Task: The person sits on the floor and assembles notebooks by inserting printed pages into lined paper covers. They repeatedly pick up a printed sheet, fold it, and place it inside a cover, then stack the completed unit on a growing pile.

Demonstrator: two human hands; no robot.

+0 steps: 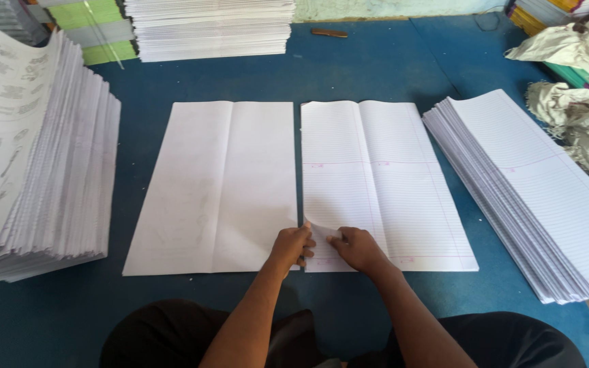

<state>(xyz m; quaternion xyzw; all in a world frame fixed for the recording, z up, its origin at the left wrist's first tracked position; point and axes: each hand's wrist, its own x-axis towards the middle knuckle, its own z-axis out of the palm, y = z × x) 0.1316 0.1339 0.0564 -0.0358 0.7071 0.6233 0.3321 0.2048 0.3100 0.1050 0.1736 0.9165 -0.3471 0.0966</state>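
Note:
Two large sheets lie flat side by side on a blue surface (pixel 349 68). The left one is a plain white sheet (pixel 216 184) with a centre crease. The right one is a ruled sheet (pixel 383 177) with pink margin lines. My left hand (pixel 291 247) pinches the near left corner of the ruled sheet and lifts it a little, so the corner curls up. My right hand (pixel 357 247) rests on the same sheet just right of that corner, fingers pressing the paper down.
A tall stack of printed sheets (pixel 42 150) stands at the left. A fanned stack of ruled sheets (pixel 533 191) lies at the right. More paper stacks (pixel 213 27) sit at the back, with crumpled cloth or sacking (pixel 581 82) at the far right.

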